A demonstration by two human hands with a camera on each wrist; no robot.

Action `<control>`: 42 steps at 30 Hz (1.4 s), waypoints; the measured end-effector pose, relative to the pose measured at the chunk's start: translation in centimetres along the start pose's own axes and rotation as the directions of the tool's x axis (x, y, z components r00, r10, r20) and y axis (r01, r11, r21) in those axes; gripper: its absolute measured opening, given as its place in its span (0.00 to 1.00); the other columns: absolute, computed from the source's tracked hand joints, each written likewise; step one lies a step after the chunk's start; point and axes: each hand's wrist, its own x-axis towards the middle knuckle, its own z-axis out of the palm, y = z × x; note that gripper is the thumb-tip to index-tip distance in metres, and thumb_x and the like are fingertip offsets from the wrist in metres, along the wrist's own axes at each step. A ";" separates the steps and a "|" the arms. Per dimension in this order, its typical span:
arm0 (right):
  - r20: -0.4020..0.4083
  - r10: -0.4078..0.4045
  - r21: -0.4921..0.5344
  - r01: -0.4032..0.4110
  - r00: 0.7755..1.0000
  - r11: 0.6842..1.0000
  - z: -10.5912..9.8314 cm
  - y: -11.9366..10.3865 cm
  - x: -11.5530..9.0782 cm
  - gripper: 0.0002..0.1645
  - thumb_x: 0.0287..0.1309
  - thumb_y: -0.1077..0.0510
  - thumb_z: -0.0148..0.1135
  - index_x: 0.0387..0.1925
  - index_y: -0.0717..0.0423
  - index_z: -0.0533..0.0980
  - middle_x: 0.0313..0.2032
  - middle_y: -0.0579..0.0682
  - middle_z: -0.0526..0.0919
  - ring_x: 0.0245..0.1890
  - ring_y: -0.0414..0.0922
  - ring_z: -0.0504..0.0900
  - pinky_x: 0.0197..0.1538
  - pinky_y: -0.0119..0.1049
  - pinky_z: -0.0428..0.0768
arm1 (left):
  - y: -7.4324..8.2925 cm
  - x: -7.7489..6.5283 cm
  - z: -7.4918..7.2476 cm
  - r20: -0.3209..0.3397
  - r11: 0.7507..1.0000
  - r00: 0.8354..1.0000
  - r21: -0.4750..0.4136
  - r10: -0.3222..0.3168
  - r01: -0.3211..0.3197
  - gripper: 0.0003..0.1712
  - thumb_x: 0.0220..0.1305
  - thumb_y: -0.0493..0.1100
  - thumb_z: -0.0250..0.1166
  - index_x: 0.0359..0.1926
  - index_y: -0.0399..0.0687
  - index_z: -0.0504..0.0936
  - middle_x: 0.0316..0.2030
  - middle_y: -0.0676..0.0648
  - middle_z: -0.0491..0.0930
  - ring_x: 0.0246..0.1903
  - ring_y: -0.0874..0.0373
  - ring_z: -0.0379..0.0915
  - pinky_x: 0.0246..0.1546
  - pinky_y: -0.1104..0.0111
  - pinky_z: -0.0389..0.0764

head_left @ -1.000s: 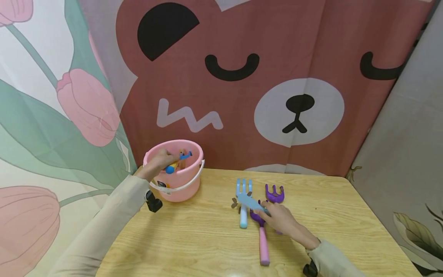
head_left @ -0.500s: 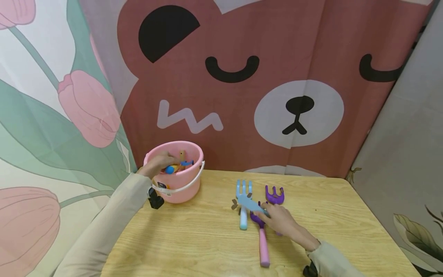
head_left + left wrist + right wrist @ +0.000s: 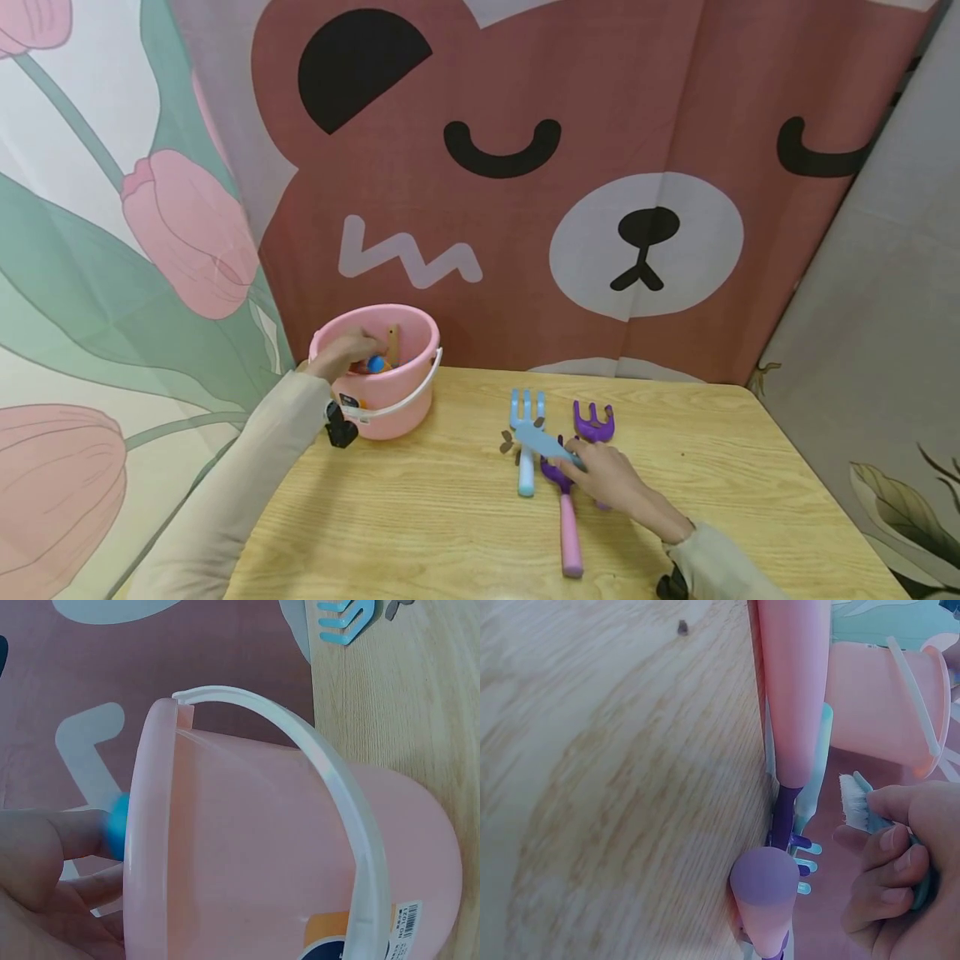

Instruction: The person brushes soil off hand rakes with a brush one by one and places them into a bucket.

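Observation:
My left hand (image 3: 348, 348) reaches over the near rim of a pink bucket (image 3: 397, 410). Its fingers hold a small toy with a rounded blue end (image 3: 376, 364) and some yellow-orange beside it; the rest is hidden inside. In the left wrist view, blurred blue shows at the thumb tip. My right hand (image 3: 607, 479) grips a light-blue brush (image 3: 851, 806) with white bristles, held over the hand forks. Under it lie a light-blue fork (image 3: 527, 479) and a purple fork with a pink handle (image 3: 570, 537); another purple fork (image 3: 595, 429) lies partly behind the hand.
A tan stick (image 3: 393, 340) stands inside the bucket. The white bucket handle (image 3: 405, 402) hangs down in front. Several brown bits (image 3: 506, 442) lie around the forks on the wooden table (image 3: 420, 517). A bear-print cloth (image 3: 510, 267) hangs behind the table.
My left hand has lowered the blue-ended toy deeper into the bucket, and its far blue part is out of sight. The right hand and brush have stayed in place.

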 end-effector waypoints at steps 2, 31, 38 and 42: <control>0.001 -0.004 0.001 0.004 1.000 1.000 0.0 0.0 0.0 0.11 0.65 0.52 0.65 0.36 0.57 0.78 0.12 0.37 0.59 0.10 0.31 0.55 0.14 0.23 0.53 | 0.0 -0.1 0.1 0.004 1.000 1.000 -0.015 -0.018 0.018 0.18 0.60 0.34 0.58 0.15 0.49 0.67 0.14 0.53 0.67 0.16 0.62 0.66 0.24 0.72 0.72; 0.004 0.018 0.004 -0.018 1.000 1.000 -0.2 0.1 0.1 0.11 0.65 0.52 0.64 0.29 0.50 0.74 0.14 0.38 0.64 0.11 0.32 0.60 0.15 0.27 0.60 | 0.2 0.0 0.3 -0.162 0.999 0.987 -0.035 -0.009 0.003 0.14 0.72 0.39 0.57 0.44 0.28 0.79 0.27 0.48 0.73 0.24 0.60 0.65 0.25 0.73 0.69; 0.019 0.000 -0.020 0.001 1.000 1.000 -0.3 0.3 -0.2 0.11 0.65 0.52 0.64 0.28 0.50 0.73 0.14 0.37 0.60 0.12 0.31 0.57 0.16 0.26 0.58 | 0.4 -0.6 0.5 -0.192 0.999 0.981 -0.026 0.022 -0.027 0.18 0.74 0.41 0.55 0.51 0.26 0.77 0.27 0.48 0.71 0.23 0.62 0.63 0.23 0.74 0.66; 0.007 -0.028 -0.009 0.028 1.000 1.000 -0.5 0.3 -0.4 0.09 0.65 0.54 0.64 0.31 0.54 0.77 0.14 0.36 0.62 0.12 0.31 0.57 0.16 0.24 0.57 | 0.6 -0.9 0.6 -0.189 0.998 0.981 -0.032 0.044 -0.051 0.16 0.74 0.41 0.56 0.47 0.28 0.77 0.28 0.47 0.70 0.22 0.62 0.63 0.23 0.73 0.68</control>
